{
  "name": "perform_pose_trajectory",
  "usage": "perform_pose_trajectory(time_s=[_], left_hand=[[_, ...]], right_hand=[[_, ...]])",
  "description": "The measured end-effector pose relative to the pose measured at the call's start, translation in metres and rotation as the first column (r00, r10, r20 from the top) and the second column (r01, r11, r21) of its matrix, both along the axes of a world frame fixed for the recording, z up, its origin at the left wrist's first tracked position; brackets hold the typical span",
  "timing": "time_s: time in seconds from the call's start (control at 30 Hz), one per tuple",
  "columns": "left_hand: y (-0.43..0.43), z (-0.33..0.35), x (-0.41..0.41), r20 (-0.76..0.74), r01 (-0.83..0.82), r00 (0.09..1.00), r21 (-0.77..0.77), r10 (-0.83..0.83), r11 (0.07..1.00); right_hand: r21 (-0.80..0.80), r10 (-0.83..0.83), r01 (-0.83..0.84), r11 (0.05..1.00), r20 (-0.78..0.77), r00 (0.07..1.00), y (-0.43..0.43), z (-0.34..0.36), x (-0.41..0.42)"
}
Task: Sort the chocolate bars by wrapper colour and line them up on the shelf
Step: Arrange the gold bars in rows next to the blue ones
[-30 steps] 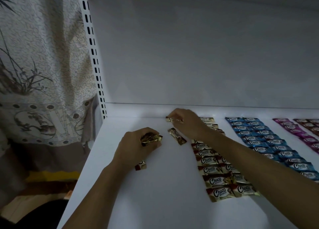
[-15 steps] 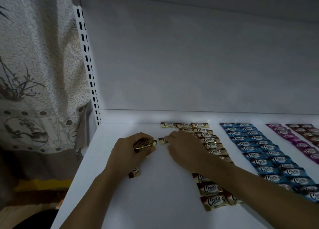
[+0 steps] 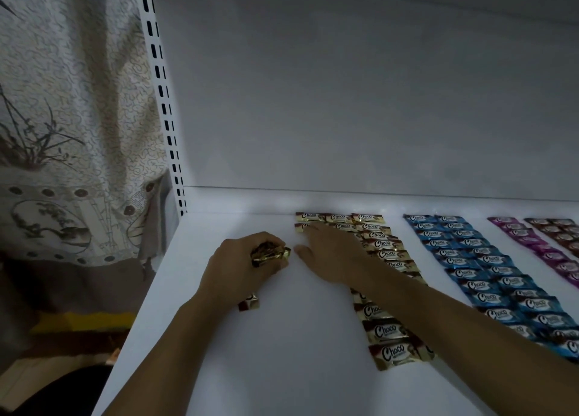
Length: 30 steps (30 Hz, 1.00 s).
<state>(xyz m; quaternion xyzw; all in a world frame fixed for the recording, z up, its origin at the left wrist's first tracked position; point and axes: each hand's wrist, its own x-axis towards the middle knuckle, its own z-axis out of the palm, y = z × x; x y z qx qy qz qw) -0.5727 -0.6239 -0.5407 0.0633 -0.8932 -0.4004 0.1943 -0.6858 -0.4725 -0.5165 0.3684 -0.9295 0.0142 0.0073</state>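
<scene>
Lying flat on the white shelf [image 3: 282, 368], the gold bars [image 3: 385, 331] form columns that run from the back edge toward the front. Each bar's long axis is set left to right, parallel to the back edge, with the "Choco" print facing up. The rearmost row holds three gold bars side by side. In the row just in front of it, the leftmost bar [image 3: 301, 227] is partly covered by fingertips, and its visible end points left.

The right hand [image 3: 332, 256] lies palm down over the rear part of the gold columns. Its fingers are extended and reach to that leftmost bar; it grips nothing. The right forearm crosses the gold columns and hides their middle rows.

The left hand [image 3: 241, 265] rests on the shelf just left of the right hand, with its fingers curled around a bundle of gold bars [image 3: 269, 254]. The bundle's ends stick out to the right, toward the right thumb. One single bar [image 3: 249, 303] shows beneath the left wrist with its end pointing forward; whether it is held cannot be determined.

To the right of the gold columns, across a bare strip of shelf, the blue bars [image 3: 488, 277] lie in two columns with the same left-to-right axis. Further right are the magenta bars [image 3: 532, 246], then the brown bars [image 3: 560, 231] at the frame edge.

A grey back panel [image 3: 344, 102] rises behind the shelf. A white slotted upright [image 3: 163, 102] stands at its left rear corner, and a patterned curtain [image 3: 69, 102] hangs to the left of that.
</scene>
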Motion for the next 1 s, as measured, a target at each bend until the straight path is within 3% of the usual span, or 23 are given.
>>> perform_pose_trajectory(time_s=[0.2,0.3,0.37,0.47,0.57,0.73,0.8,0.9,1.0], left_hand=[[-0.003,-0.003,-0.003,-0.008,0.007,1.0,0.002,-0.007,1.0],[0.002,0.004,0.002,-0.066,-0.006,0.998,0.235,0.022,0.972],[0.001,0.008,0.001,-0.119,-0.091,0.983,0.341,0.139,0.936],[-0.004,0.011,-0.002,-0.164,-0.156,0.956,0.419,0.244,0.894],[-0.006,0.009,-0.004,-0.165,-0.164,0.952,0.438,0.258,0.884],[-0.007,0.008,-0.007,-0.164,-0.184,0.941,0.488,0.296,0.853],[-0.008,0.008,-0.006,-0.166,-0.186,0.937,0.508,0.308,0.841],[-0.007,0.008,-0.004,-0.169,-0.187,0.935,0.513,0.312,0.838],[-0.003,0.008,-0.002,-0.169,-0.175,0.948,0.438,0.271,0.882]], right_hand=[[-0.032,-0.012,0.012,0.999,0.011,1.0,0.001,0.003,-0.006],[-0.151,0.06,-0.058,0.987,0.011,0.998,0.004,0.005,0.003],[-0.272,0.118,-0.11,0.956,0.011,0.993,0.004,0.007,0.012],[-0.378,0.192,-0.114,0.919,0.178,0.965,-0.002,0.009,0.026],[-0.321,0.196,-0.1,0.942,0.281,0.939,-0.013,0.005,0.035],[-0.267,-0.015,0.025,0.963,0.04,0.999,-0.033,-0.002,0.042],[-0.212,-0.009,0.003,0.977,-0.027,1.0,-0.038,-0.002,0.044],[-0.201,0.047,-0.044,0.979,0.008,0.999,-0.032,0.003,0.042],[-0.358,0.083,-0.025,0.933,0.148,0.985,-0.017,0.009,0.037]])
